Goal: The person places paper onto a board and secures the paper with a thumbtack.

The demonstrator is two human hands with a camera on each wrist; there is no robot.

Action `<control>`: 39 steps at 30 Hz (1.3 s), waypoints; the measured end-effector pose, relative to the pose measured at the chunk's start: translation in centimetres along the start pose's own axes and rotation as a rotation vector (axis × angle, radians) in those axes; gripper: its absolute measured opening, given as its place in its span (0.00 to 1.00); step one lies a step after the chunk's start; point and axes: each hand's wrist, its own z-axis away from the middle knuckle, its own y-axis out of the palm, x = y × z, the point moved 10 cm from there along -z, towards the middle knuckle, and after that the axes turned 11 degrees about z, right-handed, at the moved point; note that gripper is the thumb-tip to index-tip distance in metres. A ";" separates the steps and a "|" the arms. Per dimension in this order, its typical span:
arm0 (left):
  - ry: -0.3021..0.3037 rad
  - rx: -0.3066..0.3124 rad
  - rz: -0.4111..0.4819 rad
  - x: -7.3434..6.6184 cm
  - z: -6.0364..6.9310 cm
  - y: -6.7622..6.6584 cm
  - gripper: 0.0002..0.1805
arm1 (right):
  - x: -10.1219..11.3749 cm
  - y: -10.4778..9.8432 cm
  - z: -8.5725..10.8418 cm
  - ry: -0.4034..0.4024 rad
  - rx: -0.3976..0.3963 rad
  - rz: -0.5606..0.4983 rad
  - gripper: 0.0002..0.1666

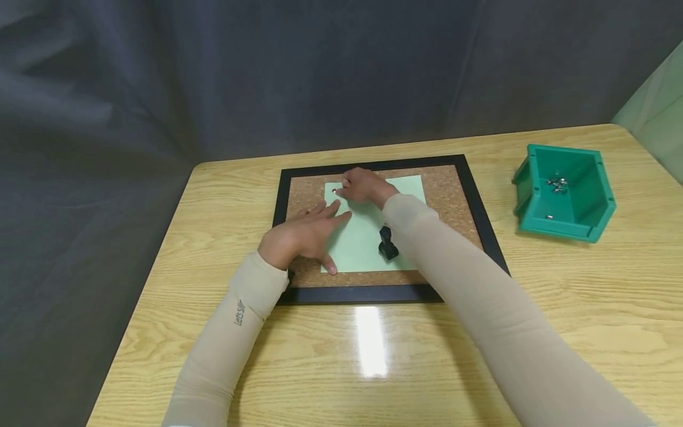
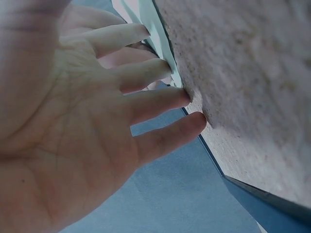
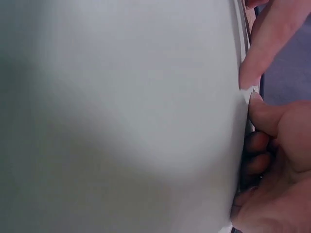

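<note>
A light green sheet of paper [image 1: 368,237] lies on a cork board [image 1: 445,201] with a black frame. My left hand [image 1: 306,234] rests over the sheet's left edge, fingers spread; in the left wrist view its fingertips [image 2: 197,119] reach the cork and paper. At the sheet's upper left corner is my right hand [image 1: 363,185], its thumb tip beside a small shiny thumbtack [image 1: 334,191]. In the right wrist view that thumb [image 3: 265,114] meets the paper's edge while the other fingers curl under, with nothing visible in them.
A green plastic bin [image 1: 576,228] stands on the wooden table [image 1: 224,225] at the right, with several small shiny tacks [image 1: 557,185] inside. Behind the table hangs a dark curtain [image 1: 331,77]. A black wrist device [image 1: 388,244] sits under my right wrist.
</note>
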 end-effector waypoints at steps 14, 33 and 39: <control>0.007 0.013 0.007 -0.2 -0.4 -0.1 0.66 | -2.4 -0.2 1.5 -0.126 0.131 0.005 0.20; 0.016 0.016 0.052 -0.4 -0.6 -0.1 0.68 | -4.2 2.1 9.1 -0.288 0.324 0.058 0.16; 0.014 0.011 0.062 -0.4 -0.6 0.0 0.68 | -3.6 2.7 12.1 -0.319 0.349 0.094 0.16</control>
